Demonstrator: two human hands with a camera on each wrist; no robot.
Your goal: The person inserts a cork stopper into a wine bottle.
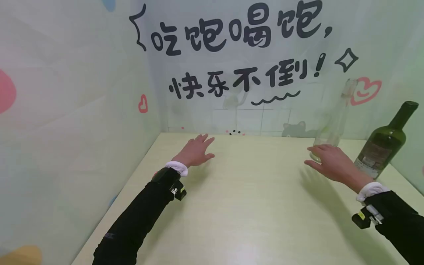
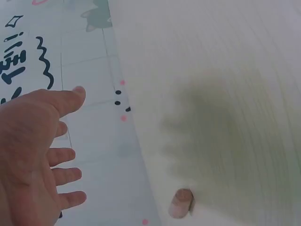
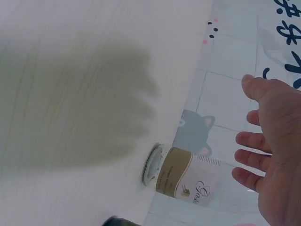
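Clear bottle (image 1: 333, 123): reaching stage, seemingly.
My right hand (image 1: 332, 163) is near it, left hand (image 1: 194, 151) well leftward, both spread, empty; gripping would need curling.

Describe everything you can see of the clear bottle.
The clear bottle looks like see-through glass, with a long neck narrowing upward. Its label has a brown band with small print and dark script lettering. It stands upright on the table, near the back wall. In the head view, the right hand hides part of its base without gripping it; whether they touch is unclear.
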